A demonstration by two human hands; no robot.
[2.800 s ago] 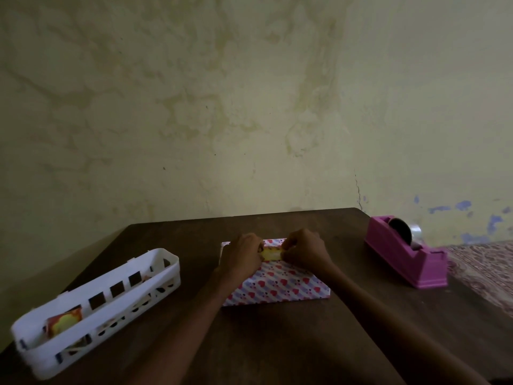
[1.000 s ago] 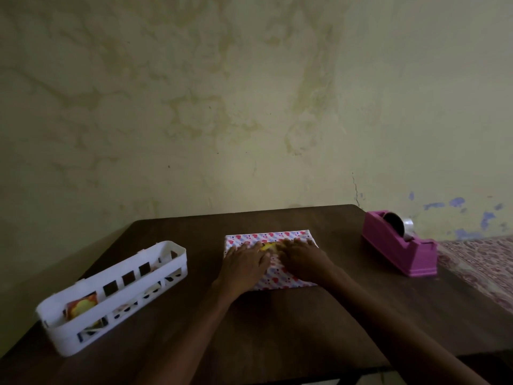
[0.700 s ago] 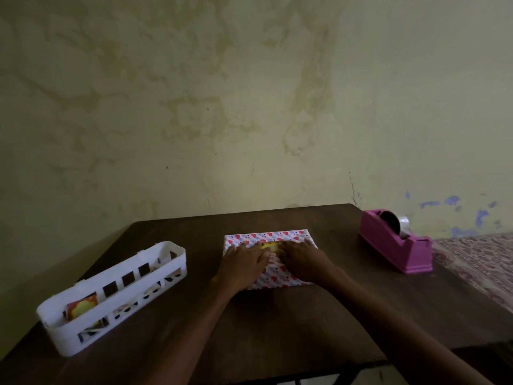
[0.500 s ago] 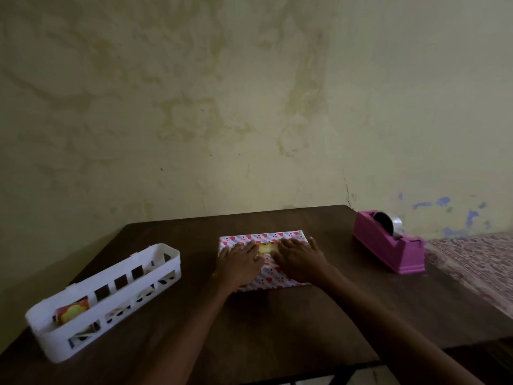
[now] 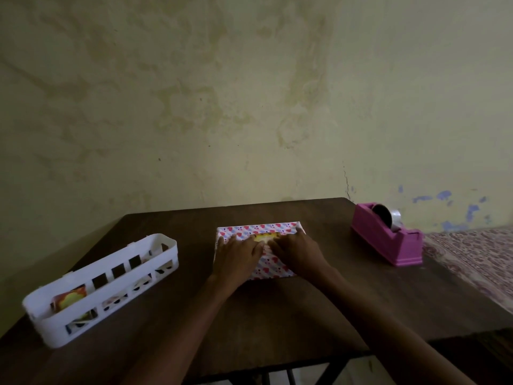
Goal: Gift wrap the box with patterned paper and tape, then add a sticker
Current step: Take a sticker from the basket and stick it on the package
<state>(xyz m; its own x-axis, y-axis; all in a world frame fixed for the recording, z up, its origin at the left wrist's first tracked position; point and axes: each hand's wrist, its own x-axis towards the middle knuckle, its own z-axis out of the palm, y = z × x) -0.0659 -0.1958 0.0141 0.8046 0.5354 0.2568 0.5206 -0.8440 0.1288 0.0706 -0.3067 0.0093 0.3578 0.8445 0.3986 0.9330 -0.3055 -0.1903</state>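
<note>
The box (image 5: pixel 270 266), wrapped in white paper with red and pink hearts, lies flat in the middle of the dark wooden table (image 5: pixel 277 323). A yellow sticker (image 5: pixel 266 237) sits on its top near the far edge. My left hand (image 5: pixel 236 255) lies flat on the left half of the box, fingers straight, fingertips beside the sticker. My right hand (image 5: pixel 297 252) lies flat on the right half, fingers spread, fingertips touching the sticker's right side. Both hands cover much of the box top.
A pink tape dispenser (image 5: pixel 387 237) with a roll of clear tape stands at the table's right edge. A white slotted plastic basket (image 5: pixel 102 284) with more stickers inside lies at the left. A patterned cloth (image 5: pixel 477 257) lies past the table's right side.
Both hands went from pinching the sticker over the box to lying flat on it, fingers smoothing outward. The view shifted slightly; the box stays in place.
</note>
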